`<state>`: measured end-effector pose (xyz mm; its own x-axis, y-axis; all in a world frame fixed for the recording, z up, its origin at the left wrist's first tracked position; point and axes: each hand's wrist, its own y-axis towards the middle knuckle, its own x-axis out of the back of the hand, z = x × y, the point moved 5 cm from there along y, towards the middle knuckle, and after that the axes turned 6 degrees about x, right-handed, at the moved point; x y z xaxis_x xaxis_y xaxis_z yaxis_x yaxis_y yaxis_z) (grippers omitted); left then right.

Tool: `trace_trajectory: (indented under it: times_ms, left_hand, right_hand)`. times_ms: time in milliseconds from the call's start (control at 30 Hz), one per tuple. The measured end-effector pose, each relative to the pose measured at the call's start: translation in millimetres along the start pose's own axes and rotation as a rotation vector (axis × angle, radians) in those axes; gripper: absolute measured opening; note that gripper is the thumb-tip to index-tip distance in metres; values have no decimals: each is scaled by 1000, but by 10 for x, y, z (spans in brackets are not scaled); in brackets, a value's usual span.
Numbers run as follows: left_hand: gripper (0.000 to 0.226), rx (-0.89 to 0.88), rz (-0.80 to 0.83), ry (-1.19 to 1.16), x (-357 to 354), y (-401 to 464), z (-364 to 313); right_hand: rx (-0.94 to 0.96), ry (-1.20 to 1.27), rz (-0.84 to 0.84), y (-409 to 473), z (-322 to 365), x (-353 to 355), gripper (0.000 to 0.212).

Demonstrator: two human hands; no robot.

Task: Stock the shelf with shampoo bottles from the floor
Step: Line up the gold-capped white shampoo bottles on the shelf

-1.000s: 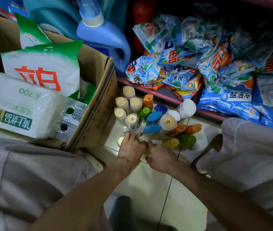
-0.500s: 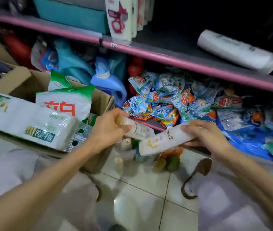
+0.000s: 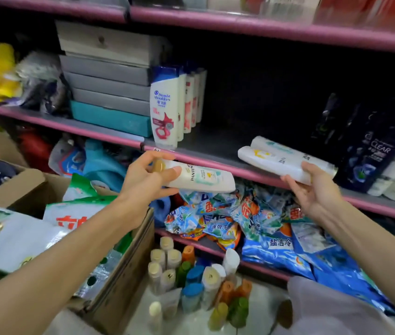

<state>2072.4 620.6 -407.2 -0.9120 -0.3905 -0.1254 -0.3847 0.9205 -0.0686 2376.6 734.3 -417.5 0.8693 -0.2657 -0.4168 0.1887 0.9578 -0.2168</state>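
Note:
My left hand (image 3: pixel 147 176) grips a white Pantene shampoo bottle (image 3: pixel 203 178) by its gold-capped end, holding it level just below the pink-edged middle shelf (image 3: pixel 191 155). My right hand (image 3: pixel 312 187) holds a second white bottle (image 3: pixel 273 160) lying on its side at the shelf's front edge, next to another white bottle (image 3: pixel 285 147) behind it. A cluster of several shampoo bottles (image 3: pixel 191 276) with gold, orange, blue and green caps stands on the tiled floor below.
A row of white Head & Shoulders bottles (image 3: pixel 167 105) stands on the shelf beside stacked grey boxes (image 3: pixel 109 76). Dark Clear bottles (image 3: pixel 370 151) fill the shelf's right. Detergent packets (image 3: pixel 228 221) crowd the lower shelf. A cardboard box (image 3: pixel 119 274) of bags sits left.
Both hands picked bottles from the floor cluster and rose to the middle shelf. The right hand's bottle now lies on the shelf edge; the view tilted up.

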Motion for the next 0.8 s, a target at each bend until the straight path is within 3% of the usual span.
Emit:
trace_trajectory:
  times_ms: [233, 300, 367, 467, 533, 700, 800]
  left_hand:
    - [23, -72, 88, 68, -170, -8, -106]
    - [24, -97, 132, 91, -224, -13, -149]
    - [26, -125, 191, 124, -294, -15, -202]
    - [33, -174, 277, 179, -429, -15, -301]
    - [35, -218, 317, 206, -521, -14, -370]
    - [33, -301, 297, 189, -687, 14, -412]
    - [29, -342, 251, 169, -731, 35, -382]
  right_hand:
    - [-112, 32, -42, 134, -81, -155, 51]
    - [-187, 0, -23, 8, -177, -200, 46]
    - [-210, -183, 144, -160, -314, -283, 44]
    - [77, -758, 619, -509, -430, -474, 64]
    - [192, -853, 802, -720, -503, -582, 59]
    - [261, -683, 823, -925, -605, -716, 39]
    - [241, -622, 797, -969, -648, -749, 39]
